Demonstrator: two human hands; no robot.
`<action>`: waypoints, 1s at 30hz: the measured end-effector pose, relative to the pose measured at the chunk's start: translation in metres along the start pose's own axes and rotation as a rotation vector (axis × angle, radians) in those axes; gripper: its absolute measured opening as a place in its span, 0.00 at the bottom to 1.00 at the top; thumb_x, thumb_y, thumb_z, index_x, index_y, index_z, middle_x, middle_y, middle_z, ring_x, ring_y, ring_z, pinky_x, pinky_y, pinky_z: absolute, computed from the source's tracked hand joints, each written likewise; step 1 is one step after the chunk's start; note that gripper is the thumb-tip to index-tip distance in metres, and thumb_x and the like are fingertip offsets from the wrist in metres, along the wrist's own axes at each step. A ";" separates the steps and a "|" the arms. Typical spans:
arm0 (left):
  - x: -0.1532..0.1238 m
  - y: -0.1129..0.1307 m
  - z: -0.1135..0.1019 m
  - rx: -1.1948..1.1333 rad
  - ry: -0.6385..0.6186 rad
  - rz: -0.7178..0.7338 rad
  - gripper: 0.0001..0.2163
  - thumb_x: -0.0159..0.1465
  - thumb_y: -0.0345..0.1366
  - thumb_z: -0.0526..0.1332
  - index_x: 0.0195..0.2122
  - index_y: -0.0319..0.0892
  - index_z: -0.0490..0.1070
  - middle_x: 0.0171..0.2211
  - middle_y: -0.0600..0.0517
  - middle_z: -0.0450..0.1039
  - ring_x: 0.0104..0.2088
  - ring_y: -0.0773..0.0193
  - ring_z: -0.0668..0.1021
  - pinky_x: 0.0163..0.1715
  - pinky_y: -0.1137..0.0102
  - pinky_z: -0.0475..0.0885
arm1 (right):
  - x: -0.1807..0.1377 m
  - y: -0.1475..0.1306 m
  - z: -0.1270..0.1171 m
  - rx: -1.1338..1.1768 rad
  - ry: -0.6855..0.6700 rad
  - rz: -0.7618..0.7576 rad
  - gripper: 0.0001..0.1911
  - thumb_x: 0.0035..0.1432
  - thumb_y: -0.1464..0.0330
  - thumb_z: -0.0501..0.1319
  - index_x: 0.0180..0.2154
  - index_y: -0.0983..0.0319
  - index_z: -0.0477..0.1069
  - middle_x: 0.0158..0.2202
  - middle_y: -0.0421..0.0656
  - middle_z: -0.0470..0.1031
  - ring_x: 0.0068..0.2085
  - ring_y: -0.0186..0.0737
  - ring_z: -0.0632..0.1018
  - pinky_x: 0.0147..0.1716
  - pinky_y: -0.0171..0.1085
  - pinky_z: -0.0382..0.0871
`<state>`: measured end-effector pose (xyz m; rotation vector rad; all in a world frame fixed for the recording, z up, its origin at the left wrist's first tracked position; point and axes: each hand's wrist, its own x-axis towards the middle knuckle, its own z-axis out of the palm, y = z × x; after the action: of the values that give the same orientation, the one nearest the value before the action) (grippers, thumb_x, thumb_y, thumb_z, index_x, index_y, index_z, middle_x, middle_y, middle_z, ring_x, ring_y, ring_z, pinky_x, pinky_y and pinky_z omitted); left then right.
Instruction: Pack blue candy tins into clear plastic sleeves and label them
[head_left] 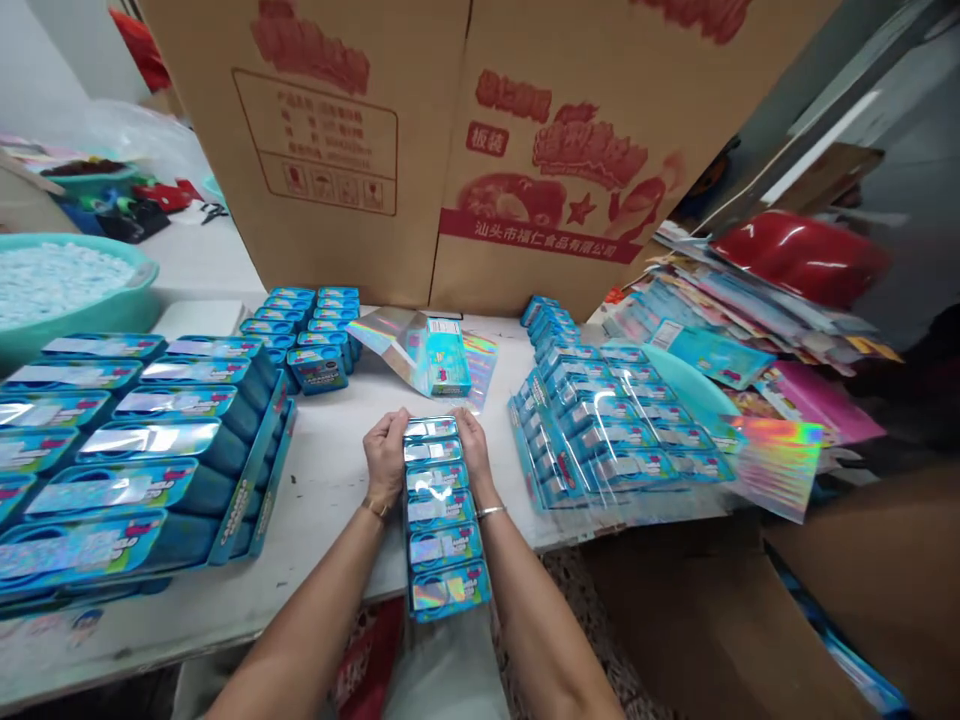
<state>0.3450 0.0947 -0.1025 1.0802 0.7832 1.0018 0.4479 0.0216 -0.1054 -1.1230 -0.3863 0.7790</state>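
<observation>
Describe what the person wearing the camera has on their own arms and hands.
Both forearms are bare, with no sleeves in view. The left hand wears no glove; a thin gold-coloured bracelet circles its wrist. The right hand is also gloveless, with a thin silver-coloured bangle at its wrist. No rings or watch can be made out.
</observation>
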 end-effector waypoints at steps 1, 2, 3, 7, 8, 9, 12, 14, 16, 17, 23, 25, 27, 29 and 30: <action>0.001 -0.001 0.000 0.005 0.012 -0.004 0.17 0.61 0.48 0.64 0.25 0.39 0.67 0.22 0.57 0.60 0.24 0.71 0.63 0.24 0.75 0.58 | 0.001 0.001 0.000 -0.007 -0.004 0.005 0.23 0.53 0.47 0.66 0.31 0.60 0.65 0.25 0.35 0.66 0.26 0.32 0.65 0.29 0.32 0.62; 0.002 -0.002 -0.001 0.012 0.024 -0.008 0.17 0.61 0.48 0.64 0.24 0.39 0.66 0.21 0.57 0.59 0.23 0.71 0.62 0.23 0.75 0.57 | 0.001 0.003 -0.001 -0.013 -0.011 0.008 0.24 0.53 0.47 0.66 0.30 0.60 0.65 0.25 0.35 0.65 0.26 0.32 0.64 0.29 0.32 0.62; 0.004 -0.004 -0.001 0.021 0.032 -0.012 0.18 0.62 0.47 0.63 0.23 0.39 0.66 0.21 0.57 0.58 0.22 0.71 0.61 0.23 0.74 0.56 | 0.002 0.004 -0.001 -0.019 -0.018 0.009 0.24 0.53 0.47 0.66 0.29 0.60 0.65 0.24 0.35 0.65 0.26 0.32 0.64 0.28 0.32 0.61; 0.010 -0.002 0.001 0.062 0.020 -0.019 0.19 0.62 0.49 0.63 0.23 0.39 0.67 0.20 0.57 0.60 0.22 0.70 0.62 0.23 0.74 0.58 | 0.007 0.007 -0.001 -0.031 -0.024 0.006 0.23 0.55 0.48 0.66 0.30 0.61 0.67 0.26 0.36 0.69 0.28 0.33 0.68 0.32 0.33 0.65; 0.010 0.001 0.000 0.071 0.020 -0.013 0.19 0.62 0.50 0.63 0.25 0.39 0.70 0.22 0.55 0.64 0.24 0.69 0.66 0.26 0.74 0.61 | 0.006 0.007 -0.003 -0.034 -0.015 0.002 0.23 0.56 0.47 0.65 0.32 0.61 0.69 0.30 0.38 0.73 0.31 0.34 0.71 0.36 0.34 0.67; 0.008 0.006 -0.002 0.088 0.033 0.005 0.18 0.63 0.51 0.62 0.29 0.38 0.73 0.27 0.53 0.70 0.29 0.67 0.71 0.30 0.73 0.65 | 0.004 0.005 -0.006 -0.035 0.001 -0.006 0.24 0.57 0.46 0.63 0.36 0.60 0.72 0.35 0.40 0.77 0.36 0.37 0.75 0.41 0.35 0.69; -0.011 0.022 -0.020 0.191 0.139 0.074 0.24 0.68 0.53 0.55 0.51 0.37 0.74 0.54 0.44 0.74 0.55 0.58 0.73 0.58 0.67 0.65 | -0.020 -0.004 -0.027 -0.025 0.078 -0.026 0.35 0.57 0.41 0.60 0.56 0.58 0.69 0.61 0.46 0.70 0.62 0.42 0.70 0.62 0.40 0.61; -0.035 0.024 -0.041 0.244 0.175 0.046 0.28 0.69 0.56 0.53 0.59 0.39 0.70 0.62 0.43 0.68 0.63 0.54 0.68 0.66 0.59 0.59 | -0.051 -0.008 -0.045 -0.009 0.115 0.009 0.43 0.55 0.38 0.60 0.62 0.59 0.64 0.69 0.49 0.59 0.68 0.44 0.62 0.68 0.45 0.52; -0.062 0.013 -0.062 0.227 0.154 -0.044 0.30 0.67 0.59 0.55 0.62 0.45 0.68 0.65 0.48 0.66 0.66 0.52 0.65 0.67 0.55 0.59 | -0.086 -0.006 -0.057 0.017 0.124 0.064 0.46 0.55 0.36 0.58 0.63 0.60 0.64 0.69 0.53 0.59 0.68 0.49 0.63 0.68 0.50 0.51; -0.075 0.005 -0.069 0.220 0.131 -0.113 0.30 0.66 0.61 0.55 0.62 0.47 0.67 0.66 0.49 0.64 0.67 0.51 0.64 0.68 0.55 0.59 | -0.102 -0.004 -0.060 0.077 0.105 0.111 0.44 0.55 0.36 0.58 0.63 0.56 0.65 0.69 0.49 0.59 0.68 0.47 0.63 0.69 0.49 0.51; -0.118 -0.012 -0.048 0.211 -0.176 -0.216 0.39 0.65 0.66 0.47 0.71 0.48 0.53 0.72 0.52 0.51 0.71 0.52 0.55 0.71 0.57 0.50 | -0.144 0.001 -0.026 0.045 -0.102 0.005 0.37 0.62 0.41 0.56 0.64 0.55 0.67 0.66 0.43 0.65 0.67 0.47 0.64 0.69 0.46 0.52; -0.124 0.005 -0.030 0.206 -0.163 -0.226 0.40 0.65 0.65 0.46 0.72 0.45 0.49 0.73 0.50 0.48 0.72 0.53 0.53 0.71 0.58 0.50 | -0.146 -0.018 -0.015 0.078 -0.138 -0.032 0.35 0.63 0.44 0.57 0.64 0.56 0.67 0.65 0.43 0.66 0.66 0.48 0.66 0.68 0.47 0.54; -0.130 0.032 -0.010 0.234 -0.148 -0.215 0.42 0.65 0.66 0.47 0.72 0.43 0.49 0.73 0.50 0.46 0.73 0.53 0.51 0.71 0.58 0.49 | -0.151 -0.052 -0.011 0.105 -0.185 -0.078 0.31 0.65 0.48 0.56 0.63 0.55 0.68 0.64 0.42 0.67 0.66 0.48 0.66 0.67 0.48 0.55; -0.139 0.067 0.019 0.199 -0.196 -0.157 0.41 0.64 0.67 0.46 0.72 0.48 0.48 0.73 0.53 0.46 0.72 0.51 0.51 0.70 0.58 0.55 | -0.158 -0.100 -0.016 0.058 -0.210 -0.151 0.27 0.67 0.52 0.57 0.63 0.54 0.68 0.64 0.41 0.68 0.65 0.47 0.67 0.67 0.47 0.56; -0.144 0.087 0.038 0.150 -0.243 -0.131 0.41 0.63 0.68 0.47 0.72 0.52 0.47 0.73 0.56 0.47 0.72 0.50 0.54 0.68 0.58 0.61 | -0.161 -0.128 -0.021 0.019 -0.227 -0.183 0.26 0.67 0.53 0.58 0.63 0.53 0.68 0.64 0.41 0.68 0.65 0.47 0.68 0.66 0.47 0.58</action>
<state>0.3040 -0.0400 -0.0028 1.2372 0.7284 0.6947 0.3978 -0.1367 0.0185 -0.9686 -0.6620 0.7481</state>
